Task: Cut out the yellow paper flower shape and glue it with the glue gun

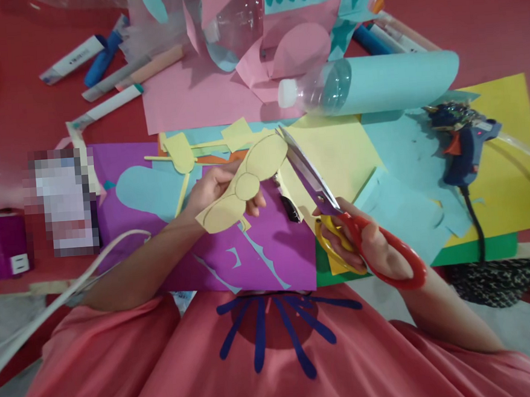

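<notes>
**Cutting out a yellow paper shape**

In the middle of the frame, the left hand holds a yellow paper shape up off the surface. Its fingers are closed on the paper, pinching it near the middle. The shape has pencil lines drawn on it, like rounded wings joined by a small circle.

The right hand is at the lower right of the middle. Its fingers are pushed through the red and yellow handles of the scissors and grip them. The blades point up and left, and the tip is just beside the top edge of the yellow shape. The blades look nearly closed.

It looks like the cutting step is going on, along the drawn line. The next snip likely needs the paper turned a little, so the blades can follow the curve.

Around them lie a purple sheet, a blue glue gun at the right, a clear bottle at the top, and markers at the upper left on the red surface.
</notes>
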`<state>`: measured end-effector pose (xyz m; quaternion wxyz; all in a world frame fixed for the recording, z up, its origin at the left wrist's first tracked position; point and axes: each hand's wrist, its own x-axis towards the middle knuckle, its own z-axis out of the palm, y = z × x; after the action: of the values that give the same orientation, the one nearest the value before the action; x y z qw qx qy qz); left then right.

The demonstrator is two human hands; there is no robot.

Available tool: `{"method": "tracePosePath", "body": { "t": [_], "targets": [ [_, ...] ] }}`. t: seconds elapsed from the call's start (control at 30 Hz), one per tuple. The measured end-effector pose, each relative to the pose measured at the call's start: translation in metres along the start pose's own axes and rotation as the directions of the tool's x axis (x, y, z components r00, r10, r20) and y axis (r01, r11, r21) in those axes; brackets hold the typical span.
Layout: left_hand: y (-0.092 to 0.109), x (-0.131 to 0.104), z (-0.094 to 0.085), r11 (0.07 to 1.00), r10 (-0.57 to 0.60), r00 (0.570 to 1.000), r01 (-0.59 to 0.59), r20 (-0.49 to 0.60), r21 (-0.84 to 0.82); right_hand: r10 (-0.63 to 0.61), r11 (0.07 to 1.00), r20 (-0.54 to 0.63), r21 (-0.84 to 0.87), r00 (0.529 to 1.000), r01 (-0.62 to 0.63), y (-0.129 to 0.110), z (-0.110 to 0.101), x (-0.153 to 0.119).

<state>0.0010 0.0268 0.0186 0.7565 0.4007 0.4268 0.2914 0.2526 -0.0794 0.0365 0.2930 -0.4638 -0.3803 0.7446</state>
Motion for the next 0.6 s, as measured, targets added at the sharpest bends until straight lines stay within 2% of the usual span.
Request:
{"method": "tracePosePath", "body": {
  "t": [0.03, 0.1, 0.23, 0.33, 0.4, 0.47, 0.6],
  "targets": [
    [-0.001, 0.000, 0.000, 0.997, -0.025, 0.998, 0.029, 0.057, -0.071, -0.027, 1.000, -0.002, 0.002, 1.000, 0.027, 0.001, 0.003, 0.002],
    [-0.004, -0.001, 0.003, 0.992, 0.021, 1.000, -0.020, 0.005, -0.125, -0.081, 0.997, -0.004, 0.016, 0.997, 0.081, 0.003, 0.009, 0.005],
    [-0.009, -0.004, 0.006, 0.989, 0.106, 0.986, -0.118, -0.130, -0.089, -0.115, 0.990, -0.025, 0.082, 0.993, 0.116, 0.005, 0.022, 0.013],
    [-0.009, -0.001, 0.001, 0.987, 0.075, 0.987, -0.094, -0.144, -0.133, -0.104, 0.986, -0.075, 0.126, 0.992, 0.112, 0.006, 0.029, 0.017],
    [-0.008, 0.001, -0.004, 0.985, -0.010, 0.989, -0.015, -0.145, -0.171, -0.095, 0.983, -0.110, 0.147, 0.989, 0.111, 0.006, 0.032, 0.018],
    [-0.006, 0.002, -0.006, 0.983, -0.032, 0.990, 0.006, -0.138, -0.185, -0.091, 0.981, -0.128, 0.158, 0.988, 0.110, 0.008, 0.035, 0.018],
    [-0.013, -0.003, -0.004, 0.993, 0.052, 0.998, -0.055, -0.031, -0.101, -0.152, 0.966, -0.062, 0.200, 0.986, 0.161, 0.014, 0.041, 0.018]
  ]
}}
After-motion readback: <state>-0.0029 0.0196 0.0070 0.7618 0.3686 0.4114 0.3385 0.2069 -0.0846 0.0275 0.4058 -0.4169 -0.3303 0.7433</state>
